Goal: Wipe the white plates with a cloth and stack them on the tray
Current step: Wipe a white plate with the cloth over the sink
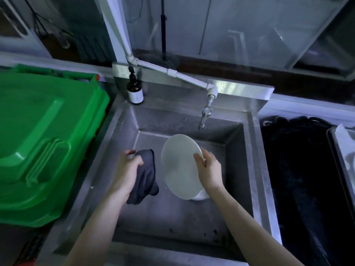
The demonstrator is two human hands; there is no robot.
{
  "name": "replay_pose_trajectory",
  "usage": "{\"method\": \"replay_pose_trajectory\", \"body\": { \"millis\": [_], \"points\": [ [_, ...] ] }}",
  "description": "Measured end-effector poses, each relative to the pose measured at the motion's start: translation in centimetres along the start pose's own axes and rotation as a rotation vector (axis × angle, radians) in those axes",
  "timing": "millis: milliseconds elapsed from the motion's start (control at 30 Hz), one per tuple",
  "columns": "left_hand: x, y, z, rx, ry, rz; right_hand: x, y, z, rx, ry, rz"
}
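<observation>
My right hand (208,170) held the round white ceramic plate (179,167) by its right rim, tilted on edge over the steel sink (172,214) at frame centre. My left hand (127,169), fingers curled, gripped the dark grey cloth (145,178) just left of the plate. Big green plastic bin (44,139) sat at frame left.

Right hand (208,169) holds plate (178,166); left hand (126,169) grips cloth (146,179).

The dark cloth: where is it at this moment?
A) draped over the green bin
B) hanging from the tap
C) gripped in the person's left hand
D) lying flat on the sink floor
C: the left hand grips the dark cloth above the sink, beside the white plate that the right hand holds tilted by its rim.
</observation>
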State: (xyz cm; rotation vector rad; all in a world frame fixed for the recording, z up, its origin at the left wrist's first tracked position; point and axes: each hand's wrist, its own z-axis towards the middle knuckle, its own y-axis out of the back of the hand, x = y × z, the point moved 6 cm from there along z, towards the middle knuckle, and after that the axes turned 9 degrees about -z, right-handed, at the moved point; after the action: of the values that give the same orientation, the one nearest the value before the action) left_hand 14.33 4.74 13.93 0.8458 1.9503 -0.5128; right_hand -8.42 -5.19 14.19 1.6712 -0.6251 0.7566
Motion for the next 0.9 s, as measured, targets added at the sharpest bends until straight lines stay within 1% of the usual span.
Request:
{"method": "replay_pose_trajectory", "body": {
  "millis": [67,100,133,167,200,267,300,333,367,433,467,500,533,600,667,733,900],
  "points": [
    [-0.3,-2.9,-0.9,0.140,-0.065,0.049,1.0,0.7,-1.1,-0.034,-0.019,0.078],
    [-0.3,-4.4,-1.6,0.226,-0.122,0.119,1.5,1.0,-1.6,-0.050,-0.023,0.121],
    [-0.3,-5.7,-2.3,0.305,-0.215,0.231,2.1,1.4,-2.1,-0.067,-0.027,0.162],
    [-0.6,-6.6,-3.0,0.352,-0.343,0.349,2.5,1.9,-2.4,-0.086,-0.035,0.199],
    [-1.1,-7.2,-3.7,0.351,-0.493,0.445,2.9,2.5,-2.7,-0.104,-0.048,0.236],
    [-2.2,-7.4,-5.0,0.237,-0.787,0.611,3.6,3.8,-3.0,-0.130,-0.072,0.294],
    [-2.6,-7.5,-5.8,0.186,-0.898,0.663,4.0,4.4,-3.2,-0.141,-0.076,0.313],
    [-2.7,-8.0,-6.9,0.204,-0.976,0.678,4.5,5.0,-3.2,-0.154,-0.080,0.332],
    [-2.5,-8.9,-8.2,0.296,-1.032,0.663,5.0,5.6,-3.2,-0.169,-0.084,0.354],
    [-1.9,-10.7,-10.6,0.511,-1.090,0.579,5.8,6.7,-3.2,-0.192,-0.072,0.406],
    [-1.9,-11.3,-11.3,0.555,-1.098,0.551,6.1,7.1,-3.1,-0.195,-0.062,0.427],
    [-2.2,-11.8,-11.3,0.556,-1.100,0.542,6.4,7.4,-3.1,-0.196,-0.050,0.429],
    [-2.9,-12.1,-10.7,0.523,-1.099,0.546,6.6,7.6,-3.1,-0.196,-0.039,0.413],
    [-5.0,-12.2,-8.7,0.376,-1.039,0.550,6.7,7.8,-3.6,-0.196,-0.025,0.397],
    [-6.9,-11.8,-6.4,0.248,-0.940,0.536,6.6,7.6,-4.1,-0.176,-0.044,0.446],
    [-7.1,-11.1,-6.0,0.271,-0.942,0.544,6.5,8.0,-3.9,-0.174,-0.060,0.482],
    [-3.7,-10.0,-12.0,0.448,-1.148,0.636,6.9,10.1,-2.4,-0.265,-0.045,0.492]
  ]
}}
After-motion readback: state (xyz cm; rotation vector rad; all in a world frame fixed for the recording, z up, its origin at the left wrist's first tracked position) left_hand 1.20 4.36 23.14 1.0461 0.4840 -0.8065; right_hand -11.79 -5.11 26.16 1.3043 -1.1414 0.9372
